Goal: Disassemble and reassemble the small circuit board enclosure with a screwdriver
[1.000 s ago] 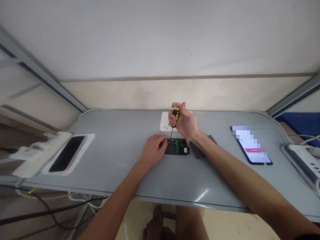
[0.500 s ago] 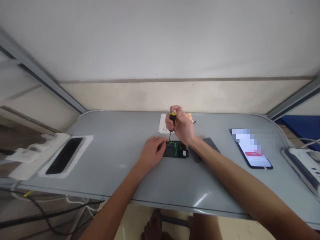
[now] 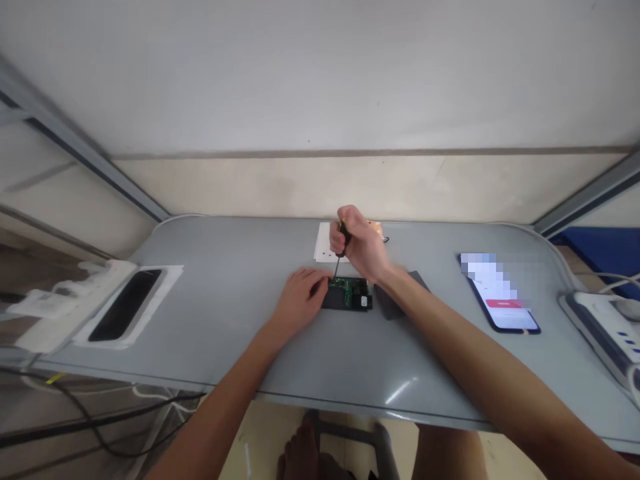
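A small opened device with a green circuit board [image 3: 349, 294] lies in the middle of the grey table [image 3: 240, 313]. My left hand [image 3: 299, 300] rests flat against its left edge, fingers touching it. My right hand [image 3: 361, 247] is closed round a small screwdriver [image 3: 341, 245] with a black and yellow handle. The screwdriver stands nearly upright, its tip on the board's upper left corner. A dark flat cover [image 3: 391, 304] lies just right of the device, partly under my right forearm.
A white pad [image 3: 325, 244] lies behind my right hand. A lit phone [image 3: 500, 301] lies at the right, a white power strip [image 3: 605, 327] at the far right edge. At the left a dark phone in white wrapping [image 3: 127, 303] sits beside another white power strip [image 3: 55, 307].
The view has shifted slightly. My right hand has turned on the screwdriver, so less of the yellow handle shows. My left hand stays at the device's left edge.
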`<state>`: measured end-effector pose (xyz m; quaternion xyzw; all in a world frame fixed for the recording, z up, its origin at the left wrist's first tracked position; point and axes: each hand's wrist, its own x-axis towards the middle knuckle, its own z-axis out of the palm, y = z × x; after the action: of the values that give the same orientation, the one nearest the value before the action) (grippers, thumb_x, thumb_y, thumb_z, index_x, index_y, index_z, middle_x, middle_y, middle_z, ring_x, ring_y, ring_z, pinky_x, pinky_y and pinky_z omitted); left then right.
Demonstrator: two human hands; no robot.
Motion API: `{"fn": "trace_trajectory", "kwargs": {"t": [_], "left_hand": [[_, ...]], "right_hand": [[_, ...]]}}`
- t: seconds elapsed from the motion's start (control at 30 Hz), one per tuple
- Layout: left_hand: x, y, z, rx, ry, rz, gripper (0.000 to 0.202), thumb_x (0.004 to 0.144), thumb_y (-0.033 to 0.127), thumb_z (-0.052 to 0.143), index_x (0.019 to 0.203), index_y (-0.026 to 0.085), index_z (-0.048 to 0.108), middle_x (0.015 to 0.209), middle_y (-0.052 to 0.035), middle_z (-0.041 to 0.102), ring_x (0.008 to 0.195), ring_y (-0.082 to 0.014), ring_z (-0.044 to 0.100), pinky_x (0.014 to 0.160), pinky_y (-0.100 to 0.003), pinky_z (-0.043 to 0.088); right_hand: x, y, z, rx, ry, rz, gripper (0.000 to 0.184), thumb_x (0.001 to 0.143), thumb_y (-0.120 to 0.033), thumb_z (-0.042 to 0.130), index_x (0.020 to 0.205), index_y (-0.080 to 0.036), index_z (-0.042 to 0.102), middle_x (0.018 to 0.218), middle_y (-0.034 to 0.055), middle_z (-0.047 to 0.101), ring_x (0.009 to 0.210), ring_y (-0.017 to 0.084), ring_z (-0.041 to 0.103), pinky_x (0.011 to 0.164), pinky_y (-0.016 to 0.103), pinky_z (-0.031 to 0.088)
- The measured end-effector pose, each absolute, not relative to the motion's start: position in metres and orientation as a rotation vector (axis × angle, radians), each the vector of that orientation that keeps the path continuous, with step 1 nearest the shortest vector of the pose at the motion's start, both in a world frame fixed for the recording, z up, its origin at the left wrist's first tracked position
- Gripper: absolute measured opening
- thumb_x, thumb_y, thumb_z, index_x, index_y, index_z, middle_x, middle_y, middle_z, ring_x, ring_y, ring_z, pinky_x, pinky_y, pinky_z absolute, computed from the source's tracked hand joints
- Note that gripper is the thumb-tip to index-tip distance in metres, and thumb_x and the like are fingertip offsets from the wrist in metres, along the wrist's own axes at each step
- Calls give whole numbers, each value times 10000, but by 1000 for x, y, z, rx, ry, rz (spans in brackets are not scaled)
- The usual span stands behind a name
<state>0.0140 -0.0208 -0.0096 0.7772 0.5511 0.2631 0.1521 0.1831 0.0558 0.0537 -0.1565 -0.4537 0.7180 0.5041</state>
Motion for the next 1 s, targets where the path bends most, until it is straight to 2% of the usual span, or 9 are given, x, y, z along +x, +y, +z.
{"fn": "trace_trajectory", "kwargs": {"t": [0.1,0.2,0.33,0.43,0.53,0.63,0.8,1.0], "left_hand": [[13,-20,-10,2228,1584,754,245,1035,237,455,1068,244,698,1018,-21,734,958,-222,629,943,-400,443],[12,-21,-10,2226,1573,754,252,1034,237,456,1078,246,703,1000,-19,735,952,-221,631,944,-399,447],[13,-21,-9,2230,1587,748,258,1028,242,456,1082,246,708,1002,-27,736,960,-233,634,933,-405,456],[13,-21,-9,2232,1593,737,250,1021,238,458,1070,238,704,1000,-35,734,968,-236,639,940,-411,458],[14,-21,-8,2241,1592,748,257,1018,240,450,1064,235,703,1010,-39,734,976,-231,644,948,-409,463],[14,-22,-7,2247,1592,746,262,1013,239,444,1051,233,704,1005,-39,735,965,-232,639,941,-409,467],[14,-21,-6,2244,1572,728,261,1021,243,436,1057,234,695,1009,-41,738,975,-233,641,945,-415,460],[15,-20,-6,2248,1586,696,263,1034,238,419,1060,232,680,1010,-36,733,970,-232,633,940,-411,449]], "right_hand": [[188,58,55,-393,-1129,1702,298,955,-449,654,880,-256,440,725,-25,475,651,139,450,619,274,385],[191,63,55,-397,-1142,1751,290,968,-503,610,917,-232,520,814,20,525,736,162,515,669,301,437],[188,64,52,-368,-1027,1815,329,993,-572,525,954,-245,518,723,-18,425,632,146,403,611,284,387],[187,62,51,-358,-989,1806,271,975,-474,602,895,-257,462,676,-42,360,593,135,337,573,259,329],[188,61,53,-331,-1034,1774,240,958,-354,647,863,-247,455,704,-29,422,628,134,396,604,254,355],[188,60,55,-347,-1122,1809,216,995,-425,576,916,-230,530,812,21,518,713,158,481,666,287,423],[185,59,55,-387,-1065,1833,350,1008,-580,480,924,-243,524,705,-16,389,606,145,358,585,275,375],[186,57,56,-356,-1101,1860,326,1011,-552,481,896,-248,499,676,-25,357,584,137,303,559,261,319]]}}
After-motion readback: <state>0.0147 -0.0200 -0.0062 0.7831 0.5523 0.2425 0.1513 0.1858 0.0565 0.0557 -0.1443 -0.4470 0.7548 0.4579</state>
